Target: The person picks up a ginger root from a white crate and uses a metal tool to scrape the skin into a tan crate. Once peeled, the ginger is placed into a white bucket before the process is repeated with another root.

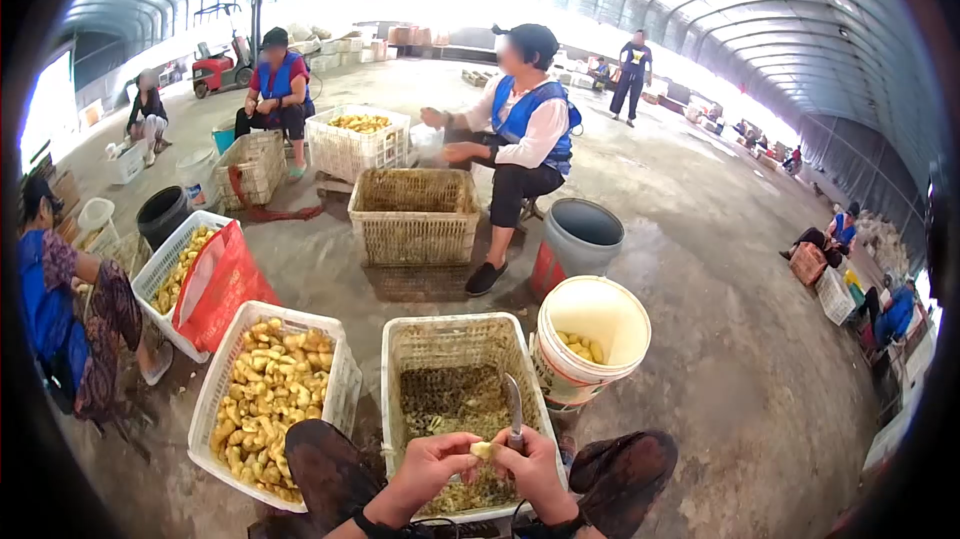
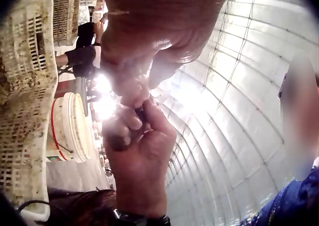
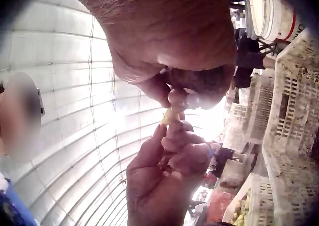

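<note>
My left hand (image 1: 432, 474) pinches a small pale-yellow piece of ginger (image 1: 482, 450) between thumb and fingers. Close beside it, my right hand (image 1: 532, 474) grips a knife (image 1: 515, 405) whose curved blade points up, and its fingertips meet the piece. Both hands are over a white plastic crate (image 1: 391, 379) with brown and yellowish scraps on its bottom. In the right wrist view the ginger piece (image 3: 170, 117) shows between both hands' fingertips. Backlight darkens the left wrist view, where fingers mostly hide the piece.
Unpeeled ginger (image 1: 265, 399) fills a crate on the left. A white bucket (image 1: 640, 334) holding peeled pieces stands at the right, before a grey bucket (image 1: 590, 229). A brown crate (image 1: 415, 239) stands ahead near a seated person (image 1: 530, 124). Another person (image 1: 60, 289) sits at left.
</note>
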Motion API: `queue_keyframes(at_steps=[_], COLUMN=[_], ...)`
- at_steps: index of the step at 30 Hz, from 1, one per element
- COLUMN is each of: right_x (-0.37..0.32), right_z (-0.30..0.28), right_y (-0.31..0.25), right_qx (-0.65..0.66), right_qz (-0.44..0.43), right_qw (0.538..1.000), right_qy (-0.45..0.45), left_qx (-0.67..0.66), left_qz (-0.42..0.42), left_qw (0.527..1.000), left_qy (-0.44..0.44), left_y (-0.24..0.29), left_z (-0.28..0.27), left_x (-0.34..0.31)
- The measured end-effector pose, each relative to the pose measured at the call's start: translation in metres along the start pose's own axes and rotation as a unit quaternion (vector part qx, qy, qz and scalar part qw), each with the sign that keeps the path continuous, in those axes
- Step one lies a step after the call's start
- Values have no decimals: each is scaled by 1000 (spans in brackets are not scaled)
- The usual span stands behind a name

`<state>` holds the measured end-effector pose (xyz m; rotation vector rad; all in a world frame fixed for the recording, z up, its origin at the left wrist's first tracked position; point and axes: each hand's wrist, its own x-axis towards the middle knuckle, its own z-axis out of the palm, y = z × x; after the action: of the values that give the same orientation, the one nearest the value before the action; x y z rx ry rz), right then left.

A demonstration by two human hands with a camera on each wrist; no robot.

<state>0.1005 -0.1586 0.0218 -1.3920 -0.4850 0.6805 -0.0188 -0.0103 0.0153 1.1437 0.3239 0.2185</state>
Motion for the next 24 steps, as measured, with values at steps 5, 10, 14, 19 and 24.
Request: queue_keyframes(at_steps=[5,10,14,19,24], right_x=[-2,-5,1,6,0], right_z=[1,-4,6,-6,11], right_y=[-7,-1,-9,15,2], right_qx=[19,-23,-31,-81,-67], right_qz=[20,18,8,-15,-25], right_qw=[1000,999,999,996,997], right_qy=[5,35,33,36,38], left_qx=[-7,54,68,72,171], left_qz=[19,-13,18,137,250], left_qw=[1000,998,997,987,952], left_qy=[-13,5,8,32,47], left_y=[-5,3,6,-28,-35], left_z=[0,3,9,4,3], left_x=[0,-1,0,14,13])
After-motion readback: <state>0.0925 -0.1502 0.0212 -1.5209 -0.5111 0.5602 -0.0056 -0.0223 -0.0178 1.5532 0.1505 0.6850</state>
